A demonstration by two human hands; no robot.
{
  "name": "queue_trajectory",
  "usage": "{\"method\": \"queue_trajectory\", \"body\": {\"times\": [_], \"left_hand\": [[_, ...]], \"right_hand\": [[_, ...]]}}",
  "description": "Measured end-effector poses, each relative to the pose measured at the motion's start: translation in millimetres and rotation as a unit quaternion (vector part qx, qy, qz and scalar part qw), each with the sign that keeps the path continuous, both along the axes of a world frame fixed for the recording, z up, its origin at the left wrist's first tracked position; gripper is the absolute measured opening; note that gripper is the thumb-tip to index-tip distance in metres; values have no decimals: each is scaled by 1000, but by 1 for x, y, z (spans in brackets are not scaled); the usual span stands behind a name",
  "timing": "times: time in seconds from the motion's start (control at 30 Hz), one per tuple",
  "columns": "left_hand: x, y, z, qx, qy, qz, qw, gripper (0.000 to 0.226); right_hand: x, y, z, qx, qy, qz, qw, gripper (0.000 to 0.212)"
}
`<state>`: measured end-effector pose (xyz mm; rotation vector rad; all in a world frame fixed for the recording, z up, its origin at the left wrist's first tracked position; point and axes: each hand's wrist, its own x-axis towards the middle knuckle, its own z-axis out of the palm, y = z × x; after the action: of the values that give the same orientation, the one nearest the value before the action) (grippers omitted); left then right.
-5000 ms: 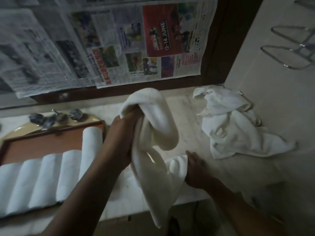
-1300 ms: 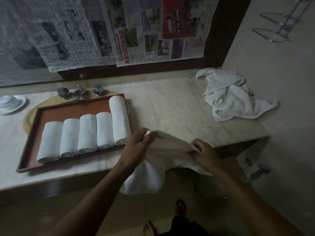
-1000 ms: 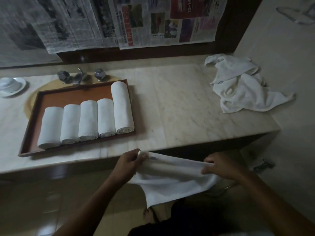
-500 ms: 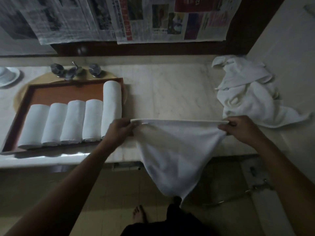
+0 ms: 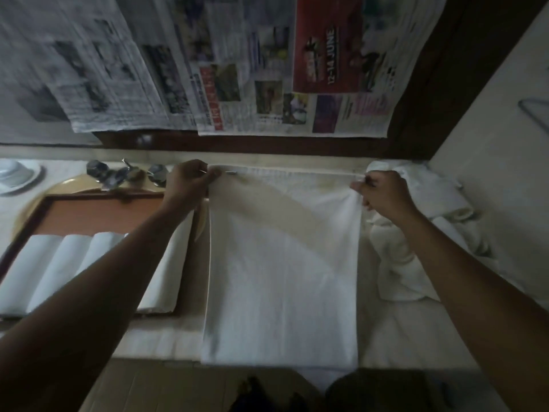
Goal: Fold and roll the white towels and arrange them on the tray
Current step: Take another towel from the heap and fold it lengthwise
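A white towel (image 5: 282, 278) lies spread flat on the marble counter, its near end at the counter's front edge. My left hand (image 5: 190, 181) pinches its far left corner. My right hand (image 5: 383, 191) pinches its far right corner. To the left sits the brown wooden tray (image 5: 98, 212) with several rolled white towels (image 5: 59, 269) side by side; my left forearm hides part of them. A heap of crumpled white towels (image 5: 421, 233) lies at the right, against the wall.
Chrome tap handles (image 5: 124, 173) stand behind the tray over a beige basin rim. A white dish (image 5: 17, 176) sits at the far left. Newspaper sheets (image 5: 237, 69) hang on the dark frame behind the counter (image 5: 416, 337). A tiled wall closes off the right.
Both hands carried the stretched towel up from in front of the counter and laid it flat on the marble, far edge near the back wall. The camera moved closer.
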<state>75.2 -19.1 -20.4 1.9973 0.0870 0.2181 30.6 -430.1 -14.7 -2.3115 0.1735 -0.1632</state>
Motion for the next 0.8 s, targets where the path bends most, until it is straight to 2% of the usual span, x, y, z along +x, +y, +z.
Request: {"method": "queue_trajectory", "body": {"times": [0.13,0.27,0.4,0.57,0.67,0.8], "left_hand": [[51,-3,-2,-2,6,4,1000,25],[105,-10,-11,33,7,10,999,23],[151,-16,-33,92,25,14,995,23],[202,-18,-83,150,66,52,985,27],[220,-22,-119,183,92,83,975,20],[236,-27,-170,234,119,60,963,20]], "right_hand": [[46,-2,-4,54,-21,-34,998,16],[98,-1,-16,-13,-32,-60,998,23],[150,3,-34,-39,-8,-82,996,29],[214,8,-84,-51,35,-101,993,35],[238,13,-125,-49,64,-106,991,39],[249,11,-192,-70,81,-136,985,26]]}}
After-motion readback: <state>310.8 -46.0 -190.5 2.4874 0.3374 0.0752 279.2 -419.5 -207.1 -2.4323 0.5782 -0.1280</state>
